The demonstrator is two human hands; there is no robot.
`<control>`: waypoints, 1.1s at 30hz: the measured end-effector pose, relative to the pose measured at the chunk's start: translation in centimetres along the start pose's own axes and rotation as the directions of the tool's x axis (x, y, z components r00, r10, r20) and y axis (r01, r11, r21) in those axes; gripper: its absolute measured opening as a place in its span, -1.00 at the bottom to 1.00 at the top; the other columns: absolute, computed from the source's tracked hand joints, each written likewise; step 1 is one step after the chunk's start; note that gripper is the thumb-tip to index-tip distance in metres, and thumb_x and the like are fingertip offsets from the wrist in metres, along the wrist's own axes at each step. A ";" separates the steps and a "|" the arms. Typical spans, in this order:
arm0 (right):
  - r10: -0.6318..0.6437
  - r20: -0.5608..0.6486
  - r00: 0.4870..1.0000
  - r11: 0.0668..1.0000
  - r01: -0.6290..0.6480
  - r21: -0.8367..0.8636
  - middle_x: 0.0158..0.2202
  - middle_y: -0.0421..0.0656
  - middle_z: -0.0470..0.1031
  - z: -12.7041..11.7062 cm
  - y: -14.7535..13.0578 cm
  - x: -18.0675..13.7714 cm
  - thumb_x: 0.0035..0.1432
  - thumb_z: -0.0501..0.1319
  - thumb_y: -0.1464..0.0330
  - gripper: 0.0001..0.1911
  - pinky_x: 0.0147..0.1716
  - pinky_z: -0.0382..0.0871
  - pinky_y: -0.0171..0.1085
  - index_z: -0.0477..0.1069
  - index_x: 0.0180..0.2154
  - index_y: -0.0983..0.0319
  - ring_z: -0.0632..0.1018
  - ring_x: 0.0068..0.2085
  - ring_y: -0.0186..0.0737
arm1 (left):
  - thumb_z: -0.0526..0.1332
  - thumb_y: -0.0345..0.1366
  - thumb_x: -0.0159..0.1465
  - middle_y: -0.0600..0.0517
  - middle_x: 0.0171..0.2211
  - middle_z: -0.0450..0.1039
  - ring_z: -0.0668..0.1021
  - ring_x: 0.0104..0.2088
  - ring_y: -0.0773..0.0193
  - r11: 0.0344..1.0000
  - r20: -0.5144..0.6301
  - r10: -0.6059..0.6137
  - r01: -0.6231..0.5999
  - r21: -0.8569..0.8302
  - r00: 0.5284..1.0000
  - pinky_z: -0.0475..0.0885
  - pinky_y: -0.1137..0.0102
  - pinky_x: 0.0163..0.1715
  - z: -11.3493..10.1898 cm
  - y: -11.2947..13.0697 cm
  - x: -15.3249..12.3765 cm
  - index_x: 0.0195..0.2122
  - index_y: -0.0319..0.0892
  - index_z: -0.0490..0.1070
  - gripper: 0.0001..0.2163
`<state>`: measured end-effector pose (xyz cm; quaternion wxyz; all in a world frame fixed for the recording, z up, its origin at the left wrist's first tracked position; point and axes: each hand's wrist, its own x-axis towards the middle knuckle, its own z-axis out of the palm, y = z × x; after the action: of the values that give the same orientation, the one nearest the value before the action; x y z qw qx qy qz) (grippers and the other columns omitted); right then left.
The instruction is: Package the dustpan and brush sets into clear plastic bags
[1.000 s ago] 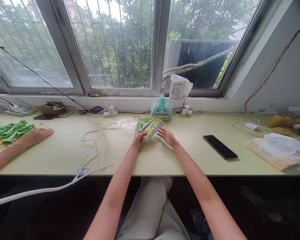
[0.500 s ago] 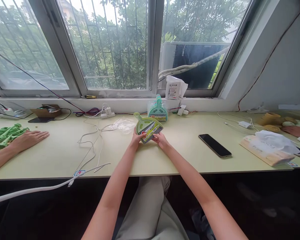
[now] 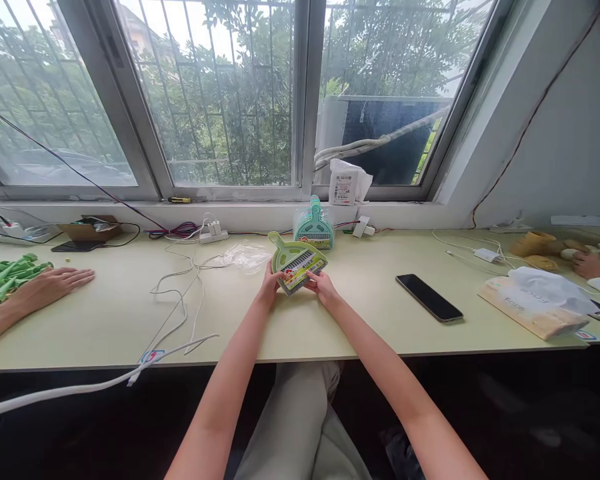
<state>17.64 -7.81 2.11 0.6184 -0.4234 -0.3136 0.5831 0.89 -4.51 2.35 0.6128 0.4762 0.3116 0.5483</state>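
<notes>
Between my two hands is a light-green mini dustpan with a dark-bristled brush and a yellow label on its front. It is tilted, its handle pointing up and to the left. My left hand is closed on its lower left edge, thumb on the front. My right hand grips the lower right edge, thumb over the label. Just behind it, a stack of teal dustpans in clear plastic stands against the wall below the window.
A black phone and a tissue pack lie to the right. White cables and crumpled clear plastic are at left. Another person's hand rests by green plastic pieces; another hand shows at far right.
The dustpan has turned slightly in my hands, with my right thumb now on the label. The view has shifted a little. At far right, the other person's hand has moved.
</notes>
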 end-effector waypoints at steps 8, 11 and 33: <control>-0.046 -0.087 0.995 0.998 0.050 0.046 -0.37 -0.18 0.60 -0.7 -0.6 0.1 0.11 0.27 0.50 -0.90 -0.28 0.59 -0.27 0.39 -0.31 0.26 0.61 -0.41 -0.31 | 0.21 -0.37 0.03 -0.03 -0.04 0.45 0.52 -0.13 0.25 0.995 -0.144 0.016 -0.029 -0.093 0.989 0.40 0.37 -0.16 -1.0 -0.3 1.3 0.08 -0.05 0.28 -0.47; -0.050 -0.165 0.985 0.992 0.068 0.106 -0.38 -0.22 0.60 -1.2 -1.0 0.3 0.11 0.26 0.52 -0.89 -0.26 0.58 -0.29 0.37 -0.32 0.24 0.61 -0.41 -0.33 | 0.21 -0.55 -0.13 -0.03 -0.07 0.45 0.52 -0.22 0.32 0.996 -0.182 0.061 -0.073 -0.058 0.981 0.37 0.37 -0.16 -2.1 -0.6 1.9 0.07 -0.05 0.28 -0.34; -0.078 -0.168 0.983 0.982 0.105 0.159 -0.38 -0.20 0.60 -2.4 -1.1 0.7 0.13 0.23 0.54 -0.92 -0.27 0.58 -0.31 0.41 -0.32 0.26 0.61 -0.42 -0.34 | 0.47 -0.31 -0.10 -0.18 -0.04 0.41 0.46 -0.01 0.15 0.999 -0.009 0.018 -0.018 0.052 1.000 0.32 0.23 0.06 -2.0 -1.0 1.4 0.02 -0.18 0.44 -0.41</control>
<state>20.36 -7.41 1.93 0.7012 -0.4011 -0.2317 0.5420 -0.26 -2.58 0.90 0.5938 0.4920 0.3244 0.5478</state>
